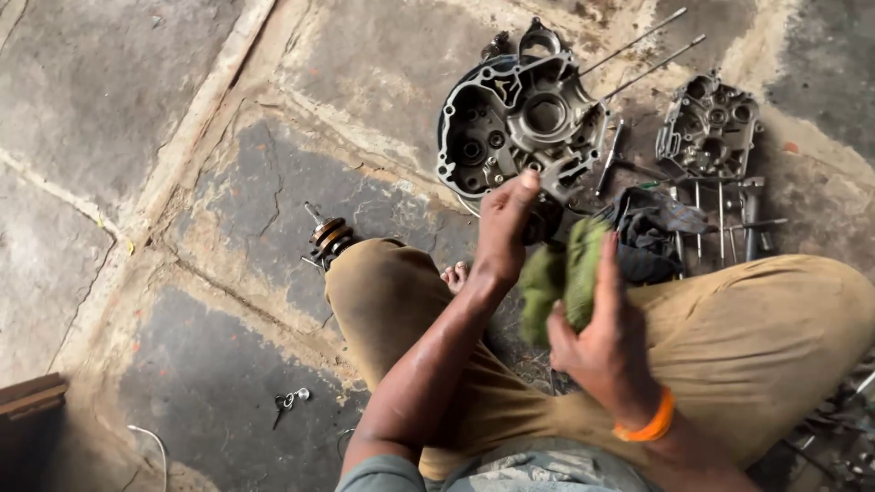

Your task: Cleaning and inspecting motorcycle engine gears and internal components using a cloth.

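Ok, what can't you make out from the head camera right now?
- The green cloth: motion-blurred, its shape unclear, partly behind the right hand.
- Dark part under the left hand: mostly hidden by the hand, so that grip is unclear.
- Small metal bits on the floor: too small to identify.
- Tools at the right edge: cut off by the frame and the knee.

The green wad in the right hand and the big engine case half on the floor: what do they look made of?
Green wad: looks like soft cloth, matte and fuzzy, bunched in the right hand; motion blur hides the weave. Engine case half: apparently cast metal, likely aluminium, dull grey with ribs, round bores and grime. The left hand hovers near its lower edge.
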